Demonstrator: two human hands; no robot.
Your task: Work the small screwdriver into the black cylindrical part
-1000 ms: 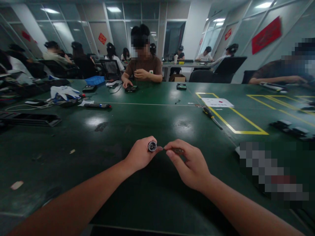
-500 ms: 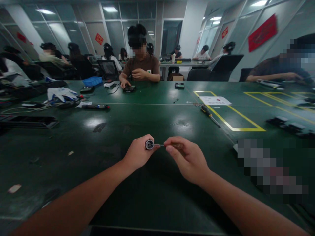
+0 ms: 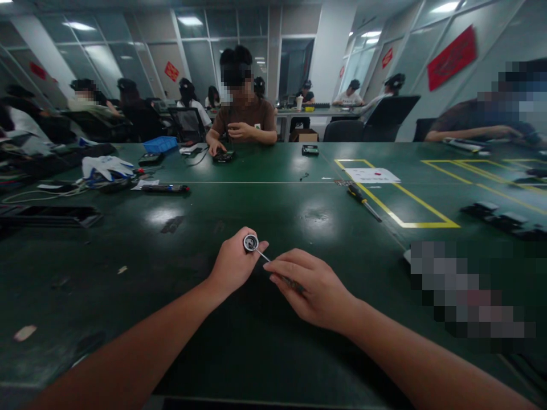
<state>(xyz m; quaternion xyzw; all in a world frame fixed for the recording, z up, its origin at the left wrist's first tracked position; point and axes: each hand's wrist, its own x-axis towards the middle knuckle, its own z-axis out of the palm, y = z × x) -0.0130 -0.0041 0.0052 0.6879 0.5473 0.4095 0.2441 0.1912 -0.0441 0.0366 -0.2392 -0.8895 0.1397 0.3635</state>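
Note:
My left hand [image 3: 231,262] is closed around a small dark cylinder [image 3: 250,243] with a silvery rim. Its round open end faces up toward me, and the rest of it is hidden in the fist. In my right hand [image 3: 314,287] is a thin screwdriver [image 3: 263,256], its handle mostly covered by the fingers. The slim metal shaft points up and left, with its tip at the mouth of the cylinder. Whether the tip touches anything inside is too small to tell. Both hands are above the green table [image 3: 222,353].
Beyond my hands lie a yellow-and-black screwdriver [image 3: 363,201], a white paper [image 3: 371,175] and a dark pen-like tool [image 3: 164,188]. White-and-blue gloves [image 3: 106,168] and a blue basket [image 3: 160,144] are at the far left. A person [image 3: 243,119] works across the table.
The screwdriver has swung from nearly level to slanting up and left, its tip now at the cylinder's opening. My right hand has moved left and down; my left hand has shifted slightly up and left.

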